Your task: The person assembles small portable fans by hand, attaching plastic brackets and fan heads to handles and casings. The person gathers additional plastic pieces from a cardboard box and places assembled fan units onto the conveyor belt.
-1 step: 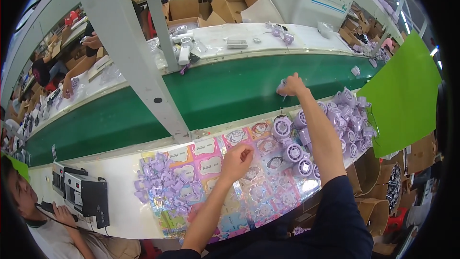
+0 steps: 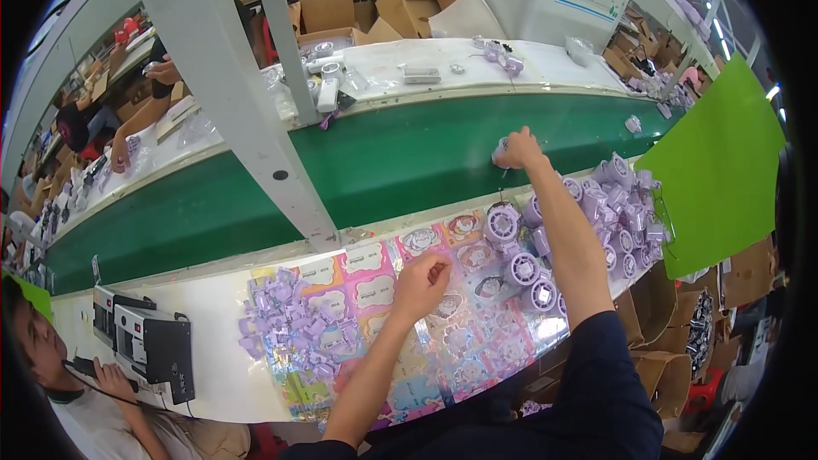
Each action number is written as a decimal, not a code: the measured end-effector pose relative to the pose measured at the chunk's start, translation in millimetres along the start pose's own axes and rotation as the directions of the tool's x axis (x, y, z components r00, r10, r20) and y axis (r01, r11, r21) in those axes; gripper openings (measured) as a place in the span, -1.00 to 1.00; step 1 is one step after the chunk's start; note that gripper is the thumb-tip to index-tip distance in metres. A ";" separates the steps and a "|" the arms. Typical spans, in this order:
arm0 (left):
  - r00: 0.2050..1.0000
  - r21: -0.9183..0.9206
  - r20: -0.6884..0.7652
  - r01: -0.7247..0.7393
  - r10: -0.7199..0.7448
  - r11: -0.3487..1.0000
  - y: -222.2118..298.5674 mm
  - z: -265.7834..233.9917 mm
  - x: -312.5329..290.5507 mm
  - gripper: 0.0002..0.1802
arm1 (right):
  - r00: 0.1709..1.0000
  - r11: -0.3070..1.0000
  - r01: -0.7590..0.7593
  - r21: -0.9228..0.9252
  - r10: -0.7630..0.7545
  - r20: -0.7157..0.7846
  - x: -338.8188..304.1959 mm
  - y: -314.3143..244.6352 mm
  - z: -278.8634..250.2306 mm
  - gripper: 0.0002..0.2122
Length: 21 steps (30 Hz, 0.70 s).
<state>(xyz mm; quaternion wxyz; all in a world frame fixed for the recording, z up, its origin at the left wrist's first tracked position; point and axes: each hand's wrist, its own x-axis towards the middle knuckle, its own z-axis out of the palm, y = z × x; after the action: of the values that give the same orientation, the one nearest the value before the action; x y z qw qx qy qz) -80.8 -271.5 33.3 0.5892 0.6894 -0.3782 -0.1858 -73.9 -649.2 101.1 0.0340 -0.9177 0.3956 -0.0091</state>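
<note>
My right hand (image 2: pixel 521 150) reaches over the green conveyor belt (image 2: pixel 409 162), its fingers closed on a lilac plastic fan part (image 2: pixel 500 154), mostly hidden by the hand. My left hand (image 2: pixel 423 284) is curled closed above the colourful printed sheets (image 2: pixel 368 259) on the table; whether anything is inside it is hidden. Under and beside my right forearm stands a heap of lilac fan housings (image 2: pixel 523 269) with round spoked grilles. Left of my left hand, small lilac plastic pieces (image 2: pixel 294 319) lie in a loose pile on the sheets.
A grey metal post (image 2: pixel 230 94) rises beside the belt. At left stand black-and-white machines (image 2: pixel 153 349), with a seated person (image 2: pixel 94 409) near them. A green panel (image 2: pixel 716 179) is at right, with cardboard boxes (image 2: pixel 665 379) below. Across the belt, a white bench (image 2: pixel 383 77) holds parts.
</note>
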 end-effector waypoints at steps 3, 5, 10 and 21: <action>1.000 -0.001 0.002 0.007 -0.007 1.000 -3.7 4.0 2.8 -0.88 | 0.999 0.998 0.026 -0.053 -0.024 0.020 -4.5 -3.9 9.7 -0.43; 1.000 0.000 -0.002 0.000 0.000 1.000 -4.3 4.7 2.0 -0.89 | 0.999 0.998 0.034 -0.053 -0.036 -0.027 -14.2 -12.7 5.8 -0.43; 0.993 -0.250 -0.100 0.028 -0.055 0.968 -11.3 5.5 4.1 -0.82 | 0.898 0.903 0.419 0.096 -0.397 -0.189 -53.9 -49.3 -18.7 -0.52; 0.945 -0.803 0.144 0.284 -0.293 0.524 3.1 -14.7 -2.2 -0.66 | 0.664 0.559 0.747 0.359 -0.653 -0.363 -287.6 -108.4 -15.7 -0.45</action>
<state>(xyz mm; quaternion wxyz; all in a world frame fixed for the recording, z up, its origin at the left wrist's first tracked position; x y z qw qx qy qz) -72.8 -260.1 39.3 0.8019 0.3947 -0.1282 -0.4299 -193.4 -366.8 127.3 0.2161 -0.9542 -0.0176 -0.2061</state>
